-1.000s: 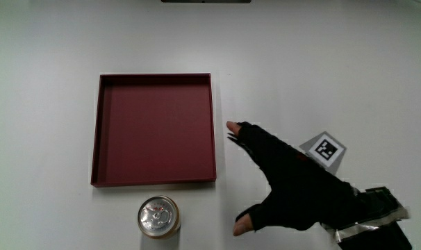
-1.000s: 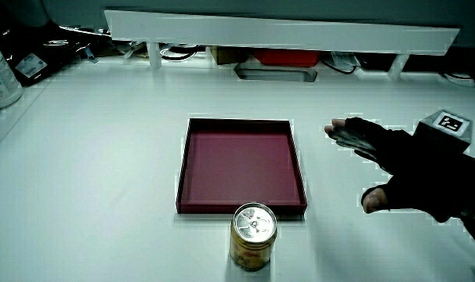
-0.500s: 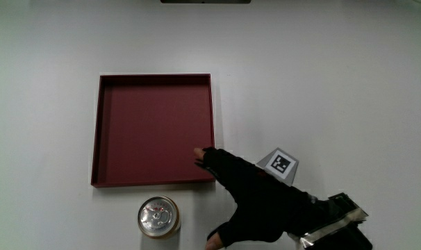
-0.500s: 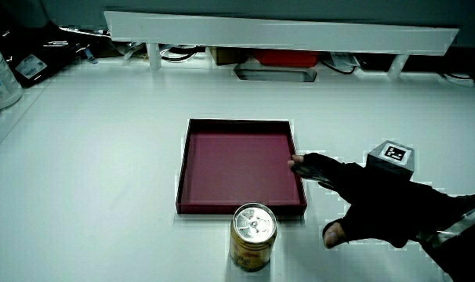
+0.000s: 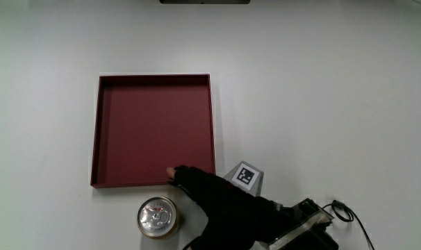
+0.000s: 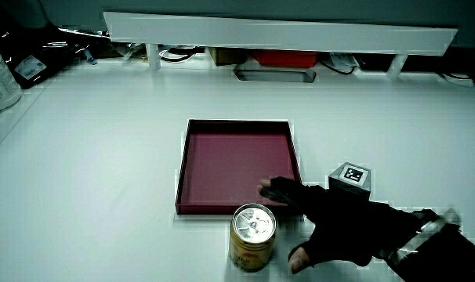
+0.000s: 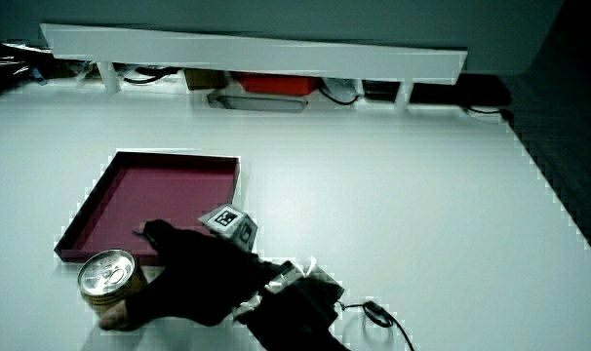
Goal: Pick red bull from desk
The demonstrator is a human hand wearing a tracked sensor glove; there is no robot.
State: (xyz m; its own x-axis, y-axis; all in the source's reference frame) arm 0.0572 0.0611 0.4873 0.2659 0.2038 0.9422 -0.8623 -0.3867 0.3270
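No brand name or writing can be read on the can (image 5: 158, 217), which stands upright on the white table (image 5: 322, 90), gold-sided with a silver top, just beside the near rim of the dark red tray (image 5: 154, 129) and nearer to the person than it. The grip, the hand (image 5: 221, 208), sits just beside the can, released: fingers spread with a fingertip over the tray's near rim, thumb (image 6: 298, 259) apart, holding nothing. The patterned cube (image 6: 350, 176) on the hand's back shows a black-and-white code.
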